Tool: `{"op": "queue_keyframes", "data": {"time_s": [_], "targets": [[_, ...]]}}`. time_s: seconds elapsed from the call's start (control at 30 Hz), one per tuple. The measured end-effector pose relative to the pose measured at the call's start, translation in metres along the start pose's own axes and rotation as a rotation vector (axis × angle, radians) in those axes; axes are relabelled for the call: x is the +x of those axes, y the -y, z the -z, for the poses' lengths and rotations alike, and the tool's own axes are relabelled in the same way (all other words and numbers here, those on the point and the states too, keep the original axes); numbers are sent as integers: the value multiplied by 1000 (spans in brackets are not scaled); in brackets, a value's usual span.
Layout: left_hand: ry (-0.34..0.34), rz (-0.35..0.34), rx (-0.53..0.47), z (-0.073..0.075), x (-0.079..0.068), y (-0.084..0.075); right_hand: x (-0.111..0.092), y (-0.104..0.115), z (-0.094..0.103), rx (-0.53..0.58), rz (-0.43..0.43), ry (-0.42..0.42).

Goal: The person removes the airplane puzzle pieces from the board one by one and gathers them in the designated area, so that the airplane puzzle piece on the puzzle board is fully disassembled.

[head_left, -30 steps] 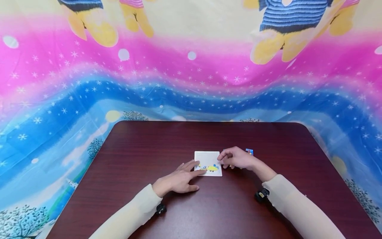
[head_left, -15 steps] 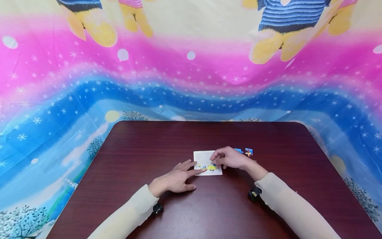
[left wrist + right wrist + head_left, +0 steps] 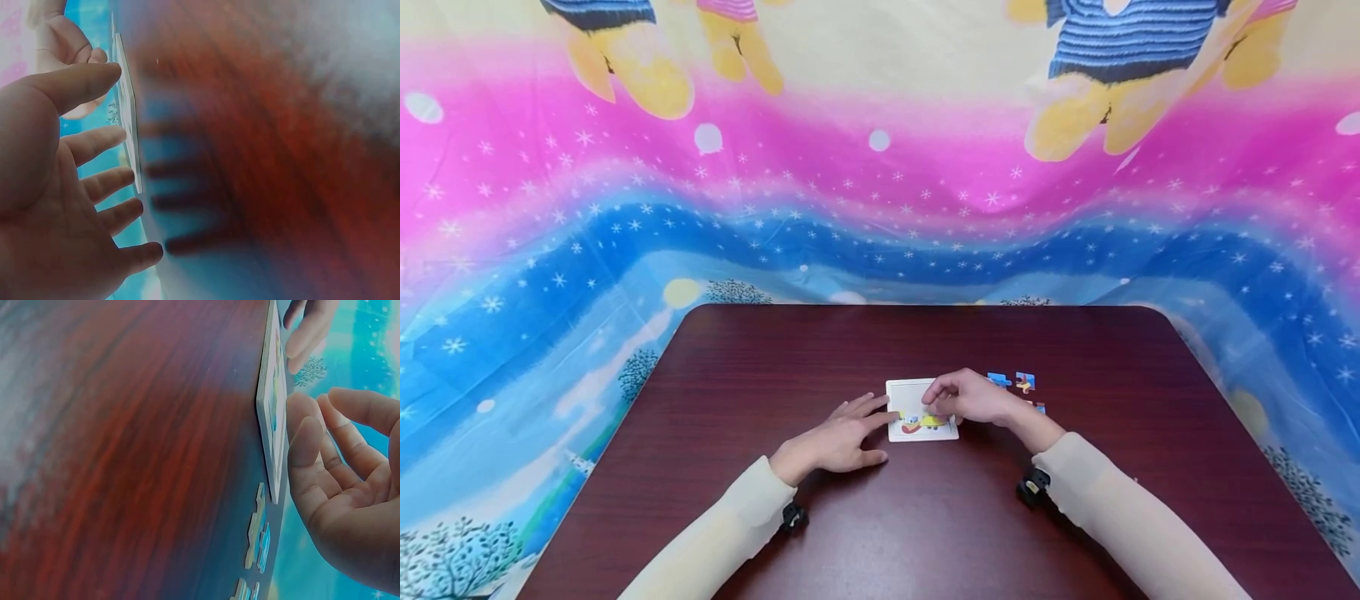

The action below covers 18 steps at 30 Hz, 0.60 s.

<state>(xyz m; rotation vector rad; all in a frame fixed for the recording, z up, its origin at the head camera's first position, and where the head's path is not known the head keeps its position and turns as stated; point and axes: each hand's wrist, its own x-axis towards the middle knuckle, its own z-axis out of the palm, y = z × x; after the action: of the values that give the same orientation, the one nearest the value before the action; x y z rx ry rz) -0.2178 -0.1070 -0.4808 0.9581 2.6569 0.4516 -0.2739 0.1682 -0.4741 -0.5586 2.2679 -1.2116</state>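
A white puzzle board (image 3: pixel 905 392) lies on the table, printed pieces with yellow and red (image 3: pixel 912 425) showing along its near side. My left hand (image 3: pixel 835 442) lies at the board's left edge, fingers spread and nearly straight, fingertips at the rim. Over the board's right half is my right hand (image 3: pixel 973 398). Its fingers are bent, and the thumb (image 3: pixel 306 442) is close to a fingertip. No piece shows between them; the back of the hand hides the contact from above. The right wrist view has the board (image 3: pixel 272 419) edge-on beside these fingertips.
Loose jigsaw pieces lie right of the board: a blue one (image 3: pixel 997 379), a blue one with yellow and red (image 3: pixel 1026 382), and one partly hidden by the right hand (image 3: pixel 1040 407). The dark wooden table (image 3: pixel 760 358) ends before a printed curtain (image 3: pixel 880 192).
My right hand has moved left from the board's right edge to over its right half, uncovering loose pieces. My left hand has drawn back slightly left, showing more of the printed pieces.
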Motion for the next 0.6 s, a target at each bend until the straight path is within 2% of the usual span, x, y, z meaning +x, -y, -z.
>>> {"op": "queue_keyframes", "data": {"time_s": [0.27,0.6], "targets": [[-18,7,-10,3,4,5,7,6,-8,13,-4,26],[-16,23,-15,3,8,8,14,11,-17,-25,0,36]]}}
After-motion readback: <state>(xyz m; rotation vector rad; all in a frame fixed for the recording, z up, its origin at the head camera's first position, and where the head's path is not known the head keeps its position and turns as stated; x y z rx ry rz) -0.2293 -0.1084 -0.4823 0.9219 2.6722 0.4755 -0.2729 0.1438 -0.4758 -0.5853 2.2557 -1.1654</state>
